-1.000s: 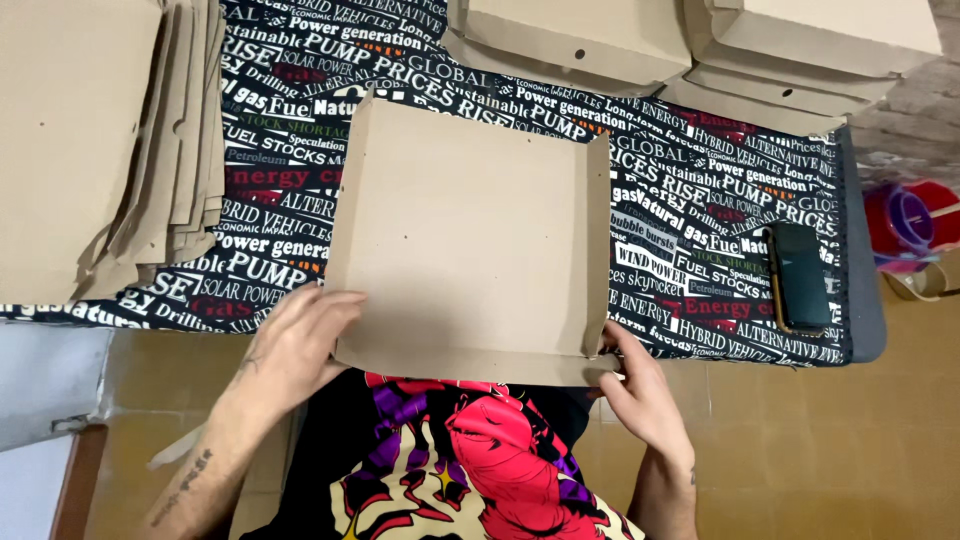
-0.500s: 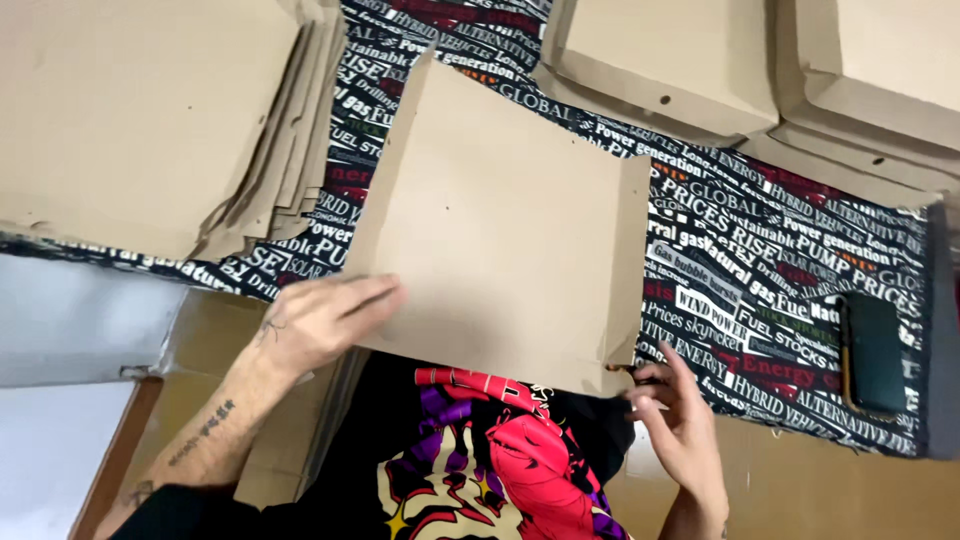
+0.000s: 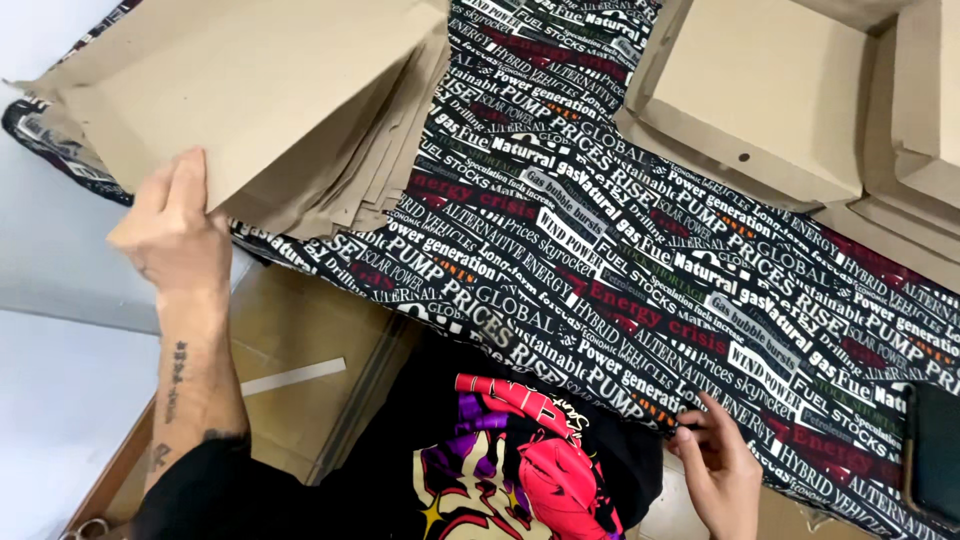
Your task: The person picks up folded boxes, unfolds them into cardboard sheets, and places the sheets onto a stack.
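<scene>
My left hand (image 3: 178, 232) pinched the near corner of the top flat brown cardboard sheet (image 3: 240, 90), lifting it off the fanned stack of cardboard blanks (image 3: 370, 170) beyond my fingers. Gripped so thinly, I judged it might slip or drag neighbours along. My right hand (image 3: 722, 468), half curled and empty, rested at the edge of the black word-printed tablecloth (image 3: 640, 270).

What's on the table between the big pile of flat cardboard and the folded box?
In the head view, only the black printed tablecloth shows between the stack of flat cardboard and the folded box; nothing rests on that stretch.

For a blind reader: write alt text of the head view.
The left hand grips the top flat cardboard sheet of a stack, while the right hand touches the edge of the word-printed black tablecloth. Folded cardboard boxes sit at the far side.
</scene>
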